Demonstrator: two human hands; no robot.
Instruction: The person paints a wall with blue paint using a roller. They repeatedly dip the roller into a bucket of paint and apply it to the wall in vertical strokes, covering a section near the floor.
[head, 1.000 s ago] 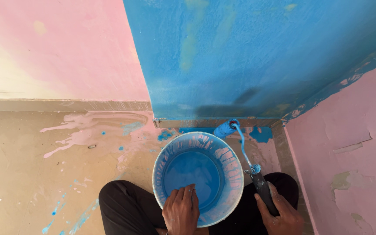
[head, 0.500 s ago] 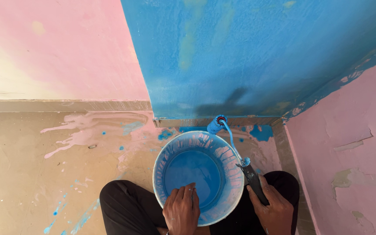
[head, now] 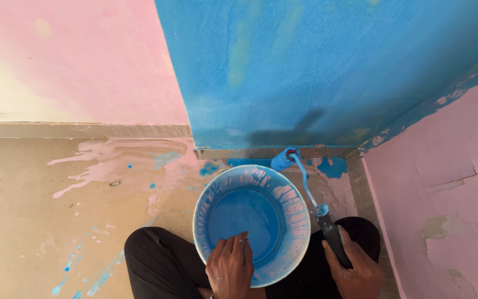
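My right hand (head: 355,266) is closed around the dark grip of the paint roller (head: 305,185), low at the right of my view. My left hand (head: 229,268) lies curled over the near rim of the paint bucket (head: 291,210), fingertips hanging inside it above the blue paint; I cannot tell how firmly it grips. The 2 hands sit apart, the bucket's right side between them.

What matters here is the roller's long axis. It runs from my right hand up and slightly left, along the outside of the bucket's right rim, and the small blue sleeve at its tip sits just past the far rim, close to the foot of the blue wall (head: 327,72). So the right hand alone steers it; the left is well apart from the sleeve.

The bucket rests between my knees on the spattered floor (head: 56,221), with pink walls at either side.

Both wrists are cut off by the bottom edge. I cannot make out whether the sleeve touches the floor or the wall's base strip.
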